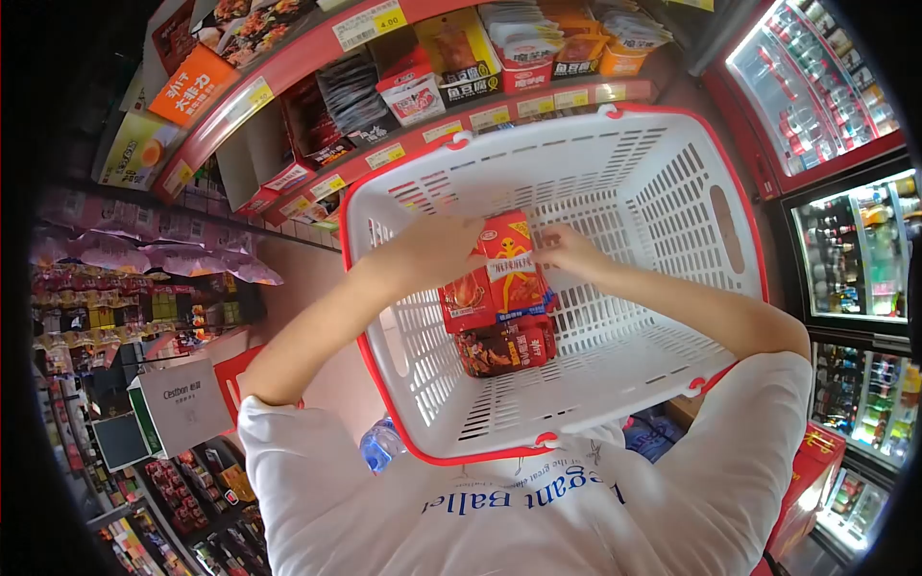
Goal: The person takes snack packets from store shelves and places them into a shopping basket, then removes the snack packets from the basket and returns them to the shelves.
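Note:
Both of my hands reach into a white plastic basket with a red rim. My left hand lies over the upper left of a red packet with a yellow figure on it; its fingertips are hard to make out. At that packet's right edge is my right hand, its fingers bent and partly spread, near or touching it. Beside and beneath are another red packet and a dark red packet, at the basket's left side.
A shelf with a red edge and snack packets curves behind the basket. Lit drink coolers stand at the right. Packed shelves and a white box are at the left. A blue-tinted bottle shows below the basket.

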### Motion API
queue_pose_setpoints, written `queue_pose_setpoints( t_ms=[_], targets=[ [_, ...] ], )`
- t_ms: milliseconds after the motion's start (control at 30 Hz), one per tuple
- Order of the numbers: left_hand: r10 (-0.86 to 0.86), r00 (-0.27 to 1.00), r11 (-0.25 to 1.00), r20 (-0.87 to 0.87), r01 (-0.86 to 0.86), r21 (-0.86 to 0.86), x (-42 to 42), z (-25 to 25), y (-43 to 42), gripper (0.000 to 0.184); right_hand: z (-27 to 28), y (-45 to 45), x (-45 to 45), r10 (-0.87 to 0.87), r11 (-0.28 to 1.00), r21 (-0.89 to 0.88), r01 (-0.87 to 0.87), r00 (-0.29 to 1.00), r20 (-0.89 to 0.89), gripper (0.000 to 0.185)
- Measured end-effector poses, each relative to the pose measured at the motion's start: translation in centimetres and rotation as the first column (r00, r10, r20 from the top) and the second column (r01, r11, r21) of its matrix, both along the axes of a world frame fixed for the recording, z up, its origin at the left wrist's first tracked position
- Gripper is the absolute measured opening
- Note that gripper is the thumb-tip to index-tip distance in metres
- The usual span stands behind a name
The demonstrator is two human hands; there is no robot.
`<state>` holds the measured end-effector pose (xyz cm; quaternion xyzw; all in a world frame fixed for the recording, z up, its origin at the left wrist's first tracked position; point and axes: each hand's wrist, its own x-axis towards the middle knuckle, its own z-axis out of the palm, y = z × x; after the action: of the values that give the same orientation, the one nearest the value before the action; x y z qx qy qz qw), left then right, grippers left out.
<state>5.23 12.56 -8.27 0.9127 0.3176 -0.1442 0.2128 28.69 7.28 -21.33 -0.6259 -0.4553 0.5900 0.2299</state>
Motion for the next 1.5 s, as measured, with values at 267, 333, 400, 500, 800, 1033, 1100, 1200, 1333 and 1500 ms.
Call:
queue_pose_setpoints(
  t_ms=[267, 333, 400, 500, 800, 1033, 1100, 1200, 1333, 1500],
  targets=[
    [-0.118, 0.992, 0.987, -0.048, 0.112, -0.116, 0.4, -1.2, -1.7, 0.044, -0.3, -0.4, -0.5, 0.272, 0.943, 0.113, -0.313, 0.920, 0.281, 0.063],
    [-0.108, 0.994, 0.993, -0.023, 0.107, -0.052, 0.3, -1.0, -1.6, 0.041, -1.3, -0.3, -0.4, 0.315, 0.946, 0.076, -0.315, 0.949, 0.009, 0.062],
    [-0.120, 0.992, 0.992, -0.031, 0.119, -0.035, -0.4, -1.7, -1.3, 0.041, 0.5, -0.3, -0.6, 0.294, 0.956, 0.000, -0.294, 0.955, -0.025, 0.061],
    [-0.126, 0.990, 0.992, -0.057, 0.125, -0.027, -0.8, -1.9, -1.3, 0.040, 1.1, -0.4, -0.9, 0.236, 0.970, -0.052, -0.239, 0.971, -0.047, 0.060],
    [-0.110, 0.994, 0.994, 0.010, 0.110, 0.025, -1.1, -2.4, -1.3, 0.040, -2.0, -1.5, -1.3, 0.268, 0.956, 0.123, -0.267, 0.963, 0.014, 0.051],
    [0.057, 0.996, 0.994, -0.075, -0.050, 0.095, -0.3, 0.5, -1.5, 0.054, 3.3, -1.2, -2.3, 0.081, 0.996, 0.064, -0.061, 0.922, -0.378, 0.056],
    [0.096, 0.995, 0.988, 0.002, -0.095, 0.125, -0.7, -0.7, -1.3, 0.057, 5.4, -0.7, -2.5, 0.040, 0.999, -0.007, -0.047, 0.901, -0.432, 0.058],
    [0.164, 0.982, 0.981, 0.090, -0.172, 0.092, -0.5, -0.1, -0.9, 0.058, 6.3, -0.4, -2.4, 0.086, 0.996, 0.019, -0.091, 0.821, -0.564, 0.061],
    [0.282, 0.936, 0.959, 0.210, -0.280, -0.042, -0.2, 0.3, -1.5, 0.061, 5.7, -0.2, -2.0, 0.084, 0.995, 0.004, -0.104, 0.778, -0.623, 0.060],
    [0.357, 0.923, 0.934, 0.145, -0.356, -0.034, 0.3, 2.5, -1.3, 0.076, 7.6, 0.1, -1.5, 0.140, 0.990, 0.076, -0.118, 0.792, -0.595, 0.055]
  ],
)
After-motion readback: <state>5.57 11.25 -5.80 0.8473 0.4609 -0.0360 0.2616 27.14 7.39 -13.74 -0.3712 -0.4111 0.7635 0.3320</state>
